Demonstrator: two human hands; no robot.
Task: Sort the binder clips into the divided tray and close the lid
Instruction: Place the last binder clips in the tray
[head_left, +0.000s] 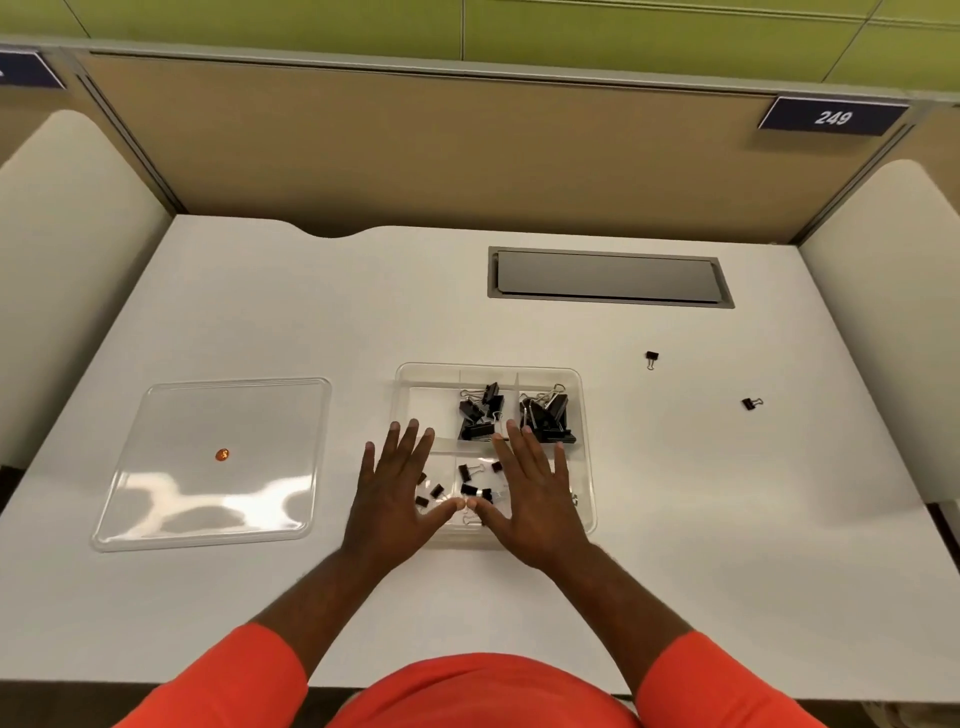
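A clear divided tray (415, 376) sits mid-table. Black binder clips fill its back middle compartment (480, 413) and its back right compartment (548, 415); small clips (472, 480) lie in the front compartments. My left hand (395, 488) and my right hand (530, 493) hover flat over the tray's front half, fingers spread, thumbs nearly touching, holding nothing. The clear lid (213, 462) lies flat on the table to the left, apart from the tray, with a small orange sticker on it. Two loose black clips lie on the table to the right: one (651, 358) nearer the tray, another (750, 402) farther out.
A grey cable hatch (608, 278) is set into the white desk behind the tray. Tan partition walls enclose the back and sides. A sign reading 249 (831, 118) hangs at the upper right. My orange sleeves are at the bottom edge.
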